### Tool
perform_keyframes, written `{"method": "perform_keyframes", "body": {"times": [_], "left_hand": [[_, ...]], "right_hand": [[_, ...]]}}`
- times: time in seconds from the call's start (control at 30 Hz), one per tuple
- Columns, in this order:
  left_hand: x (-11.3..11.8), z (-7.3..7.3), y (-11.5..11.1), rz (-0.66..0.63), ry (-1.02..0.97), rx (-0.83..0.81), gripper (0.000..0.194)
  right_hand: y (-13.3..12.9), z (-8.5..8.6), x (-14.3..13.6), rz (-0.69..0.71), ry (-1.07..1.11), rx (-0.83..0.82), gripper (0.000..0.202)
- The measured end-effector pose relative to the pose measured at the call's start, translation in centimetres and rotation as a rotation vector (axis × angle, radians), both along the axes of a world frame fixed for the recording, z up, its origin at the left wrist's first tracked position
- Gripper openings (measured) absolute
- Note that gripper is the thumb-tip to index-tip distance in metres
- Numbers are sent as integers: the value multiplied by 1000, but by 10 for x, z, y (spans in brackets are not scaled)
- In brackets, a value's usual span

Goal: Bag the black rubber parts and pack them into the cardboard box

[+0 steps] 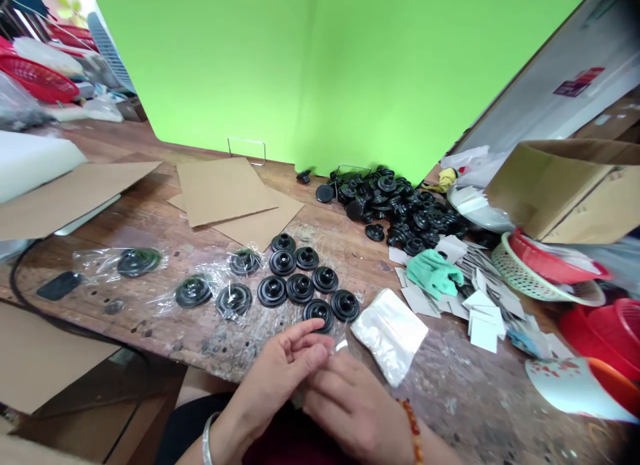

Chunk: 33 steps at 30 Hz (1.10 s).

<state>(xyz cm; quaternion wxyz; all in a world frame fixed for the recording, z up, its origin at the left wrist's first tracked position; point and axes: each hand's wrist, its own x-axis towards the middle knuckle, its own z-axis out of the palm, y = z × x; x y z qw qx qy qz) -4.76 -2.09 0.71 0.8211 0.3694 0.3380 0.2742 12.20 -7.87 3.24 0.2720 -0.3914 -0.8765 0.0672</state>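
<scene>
Close together at the table's near edge are my left hand (293,359) and my right hand (353,401), their fingertips meeting. On my left hand the index finger stretches forward and the thumb presses in. My right hand is curled closed and slightly blurred. A small clear glint shows at the fingertips, but what they pinch is too hidden to name. Just beyond the fingers lies a black round stepped disc (319,311) with a raised centre knob, part of a group of several. Right of it is a stack of clear plastic bags (393,335).
Some discs at left lie in clear film, like this wrapped disc (139,261). A heap of black parts (400,205) stands before the green board (320,71). Cardboard sheets (225,188), a green cloth (434,273), white cards (484,318), baskets (545,275) and a carton (560,185) surround the workspace.
</scene>
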Motion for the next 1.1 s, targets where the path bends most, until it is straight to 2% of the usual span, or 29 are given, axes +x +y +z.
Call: {"method": "perform_keyframes", "body": {"times": [0.07, 0.13, 0.2, 0.27, 0.3, 0.37, 0.43, 0.53, 0.63, 0.7, 0.77, 0.83, 0.9, 0.93, 1.0, 1.03, 1.1], "left_hand": [[-3, 2, 2, 70, 105, 25, 45], [-10, 1, 4, 164, 167, 11, 32], [-20, -1, 4, 217, 171, -10, 28], [-27, -2, 1, 221, 162, -9, 29], [-30, -1, -1, 222, 165, 1, 29], [-33, -1, -4, 264, 158, 12, 28], [-35, -1, -5, 353, 132, -3, 30], [-41, -5, -4, 445, 182, 7, 30], [-46, -16, -5, 423, 361, 151, 37], [-48, -23, -6, 400, 458, 263, 44], [-50, -27, -6, 388, 487, 325, 47], [-53, -25, -7, 396, 392, 308, 45], [-59, -20, -7, 375, 134, 205, 40], [-62, -17, -7, 334, -33, 136, 39], [-69, -12, -7, 232, -330, -16, 39], [-71, -11, -7, 203, -404, -81, 39], [-74, -11, -5, 221, -374, -148, 34]], "right_hand": [[6, 0, -19, 136, -96, -23, 13], [13, -1, -27, 156, -68, -39, 12], [19, -1, -27, 19, 62, -80, 22], [27, -2, -28, -178, 235, -208, 39], [31, -2, -29, -247, 318, -310, 39], [38, -5, -35, -294, 454, -507, 24], [42, -8, -43, -302, 528, -581, 14], [45, -9, -53, -324, 512, -569, 16], [49, -7, -59, -292, 492, -606, 30], [52, -6, -62, -239, 576, -624, 28], [54, -7, -65, -191, 740, -767, 22], [55, -13, -67, -138, 917, -1070, 27], [55, -21, -66, -65, 1031, -1364, 39], [56, -24, -65, -24, 1050, -1456, 45], [61, -28, -62, 38, 1028, -1515, 53], [66, -27, -60, 47, 995, -1489, 56], [81, -22, -56, 13, 861, -1321, 59]]}}
